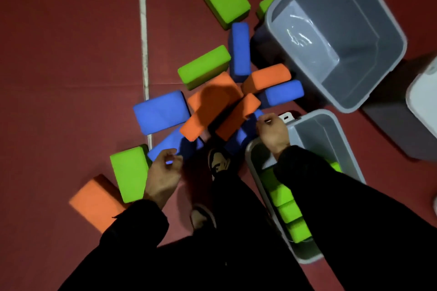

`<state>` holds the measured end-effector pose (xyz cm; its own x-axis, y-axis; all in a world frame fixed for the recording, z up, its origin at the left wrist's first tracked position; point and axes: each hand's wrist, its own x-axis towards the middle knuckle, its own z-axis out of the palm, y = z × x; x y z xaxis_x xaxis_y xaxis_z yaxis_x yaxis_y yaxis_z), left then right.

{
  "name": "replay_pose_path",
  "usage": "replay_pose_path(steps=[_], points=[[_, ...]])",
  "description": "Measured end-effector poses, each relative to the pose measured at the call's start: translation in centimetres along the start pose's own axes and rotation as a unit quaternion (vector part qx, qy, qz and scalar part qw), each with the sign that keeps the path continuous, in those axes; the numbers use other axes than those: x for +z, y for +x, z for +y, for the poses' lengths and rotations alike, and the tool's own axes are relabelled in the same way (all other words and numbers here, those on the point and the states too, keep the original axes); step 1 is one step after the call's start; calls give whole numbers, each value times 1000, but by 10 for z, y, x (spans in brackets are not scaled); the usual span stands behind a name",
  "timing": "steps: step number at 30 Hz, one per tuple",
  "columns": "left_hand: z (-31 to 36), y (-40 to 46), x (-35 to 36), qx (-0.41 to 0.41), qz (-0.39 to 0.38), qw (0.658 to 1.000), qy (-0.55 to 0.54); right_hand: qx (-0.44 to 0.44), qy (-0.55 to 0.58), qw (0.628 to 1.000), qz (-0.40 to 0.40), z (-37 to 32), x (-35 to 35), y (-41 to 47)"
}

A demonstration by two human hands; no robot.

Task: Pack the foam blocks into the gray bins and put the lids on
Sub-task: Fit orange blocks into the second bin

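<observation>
Nearest, two black sleeves [331, 196] reach forward. The left hand [163, 172] hovers, fingers loosely curled and empty, just above a blue foam block [170, 143] beside a green foam block [128, 172]. The right hand [272, 133], fingers curled, sits at the near gray bin [331, 130] rim; whether it grips anything cannot be determined. Green blocks [290, 212] lie inside that bin. Farther, a mixed block pile [212, 101] covers the red floor [59, 54], beside a tilted second gray bin [343, 30].

The right sleeve [331, 184] hides much of the near gray bin [335, 130]; a white object [423, 101] runs off-frame.
</observation>
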<state>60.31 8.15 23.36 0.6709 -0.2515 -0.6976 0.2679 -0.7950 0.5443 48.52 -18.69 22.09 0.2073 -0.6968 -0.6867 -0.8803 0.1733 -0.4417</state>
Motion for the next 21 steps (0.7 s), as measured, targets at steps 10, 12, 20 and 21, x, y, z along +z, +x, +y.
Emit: replay_pose_path(steps=[10,12,20,21], points=[[-13,182,64,168,-48,961,216,-195,-389,897,73,-22,24,190],[-27,203,84,150,-120,945,264,-189,-457,868,42,-16,27,220],[-23,183,88,122,-41,967,221,-289,-488,813,133,-6,25,210],[-18,173,78,135,-13,965,225,-308,-474,814,132,-5,18,194]])
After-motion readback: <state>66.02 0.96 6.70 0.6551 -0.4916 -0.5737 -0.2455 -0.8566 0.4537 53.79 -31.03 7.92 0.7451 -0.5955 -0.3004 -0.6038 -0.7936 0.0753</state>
